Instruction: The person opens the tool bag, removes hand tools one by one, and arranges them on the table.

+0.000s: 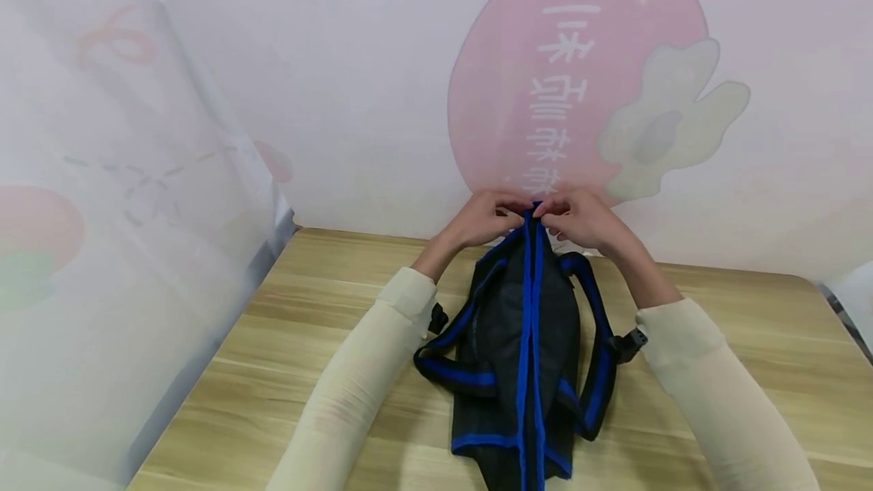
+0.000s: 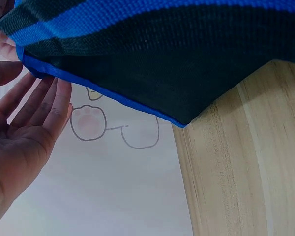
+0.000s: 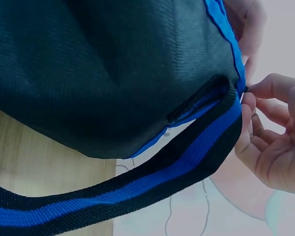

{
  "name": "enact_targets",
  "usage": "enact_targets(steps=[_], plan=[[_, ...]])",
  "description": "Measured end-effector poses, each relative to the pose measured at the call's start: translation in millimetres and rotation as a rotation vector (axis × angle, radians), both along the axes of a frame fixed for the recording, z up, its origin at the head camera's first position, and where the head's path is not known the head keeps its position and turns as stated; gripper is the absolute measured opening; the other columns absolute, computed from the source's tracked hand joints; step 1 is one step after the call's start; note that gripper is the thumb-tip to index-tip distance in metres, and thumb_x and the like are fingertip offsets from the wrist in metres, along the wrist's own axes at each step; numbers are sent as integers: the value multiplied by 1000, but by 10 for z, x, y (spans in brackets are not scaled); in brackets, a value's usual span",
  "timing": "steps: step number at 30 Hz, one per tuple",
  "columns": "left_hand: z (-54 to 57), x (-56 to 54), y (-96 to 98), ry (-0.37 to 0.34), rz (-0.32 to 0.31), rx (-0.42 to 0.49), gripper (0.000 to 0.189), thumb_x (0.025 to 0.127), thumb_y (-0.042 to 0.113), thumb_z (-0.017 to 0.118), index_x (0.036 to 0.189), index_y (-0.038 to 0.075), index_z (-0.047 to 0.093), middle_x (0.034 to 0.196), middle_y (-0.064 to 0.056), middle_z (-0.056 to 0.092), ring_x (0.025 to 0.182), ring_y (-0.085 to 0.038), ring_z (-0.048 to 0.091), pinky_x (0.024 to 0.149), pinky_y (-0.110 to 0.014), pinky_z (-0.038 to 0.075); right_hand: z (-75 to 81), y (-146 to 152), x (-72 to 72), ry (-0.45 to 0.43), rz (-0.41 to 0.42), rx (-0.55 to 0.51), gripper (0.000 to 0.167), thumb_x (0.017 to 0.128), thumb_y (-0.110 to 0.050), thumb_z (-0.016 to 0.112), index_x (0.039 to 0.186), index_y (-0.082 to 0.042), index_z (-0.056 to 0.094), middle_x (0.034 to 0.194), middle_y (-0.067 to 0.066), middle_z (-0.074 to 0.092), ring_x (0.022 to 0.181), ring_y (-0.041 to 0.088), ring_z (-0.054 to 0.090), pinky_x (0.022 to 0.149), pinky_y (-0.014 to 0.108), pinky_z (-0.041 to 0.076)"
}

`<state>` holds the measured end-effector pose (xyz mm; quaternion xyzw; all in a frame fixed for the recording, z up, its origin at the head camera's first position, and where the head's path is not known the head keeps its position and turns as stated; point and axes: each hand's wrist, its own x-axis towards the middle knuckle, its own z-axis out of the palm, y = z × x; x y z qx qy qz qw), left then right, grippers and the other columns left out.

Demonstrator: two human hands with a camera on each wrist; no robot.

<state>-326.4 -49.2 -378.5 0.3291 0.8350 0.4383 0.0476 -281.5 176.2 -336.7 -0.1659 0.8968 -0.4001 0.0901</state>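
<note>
A black fabric bag (image 1: pixel 501 317) with blue trim lies lengthwise on the table, its far end raised. At that end my left hand (image 1: pixel 483 218) pinches the blue edging between thumb and fingers; the left wrist view shows the blue trim (image 2: pixel 103 93) running from the fingertips. Opposite it, my right hand (image 1: pixel 580 220) pinches a small dark bit at the edge with thumb and forefinger; what this bit is cannot be made out. Two blue-striped straps, the left strap (image 1: pixel 453 373) and the right strap (image 1: pixel 600 385), loop out from the bag's sides.
A black buckle (image 1: pixel 627 345) hangs by the right forearm and another dark buckle (image 1: pixel 438 318) by the left. The wooden table (image 1: pixel 327 301) ends just beyond the hands at a printed wall covering (image 1: pixel 382 112).
</note>
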Motion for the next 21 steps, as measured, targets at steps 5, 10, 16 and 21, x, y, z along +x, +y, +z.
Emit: enact_targets(steps=[5,10,16,21], plan=[[1,-20,-7,-55,-11,-10,43,103,12,60,145,10,69,136,-13,74,108,-22,76,81,-32,66,2,-5,62,23,30,-13,27,109,-11,57,125,3,74,124,24,70,82,25,67,74,29,61],[5,-23,-12,-51,-6,-28,41,103,14,59,142,11,71,138,-12,74,105,-21,77,81,-32,66,5,6,147,1,63,-38,27,108,-9,56,124,4,74,118,21,71,83,28,67,74,29,60],[-9,-33,-15,-42,-5,-17,41,102,15,61,141,9,71,138,-13,74,105,-22,77,80,-31,65,-3,36,269,11,103,-39,25,107,-7,57,122,2,75,107,18,73,81,22,63,70,29,54],[-30,-41,-20,-41,-5,4,40,102,15,62,140,7,72,137,-15,74,106,-23,77,80,-31,65,0,42,424,32,118,14,23,106,-9,60,120,-2,77,108,14,77,88,25,66,67,28,52]])
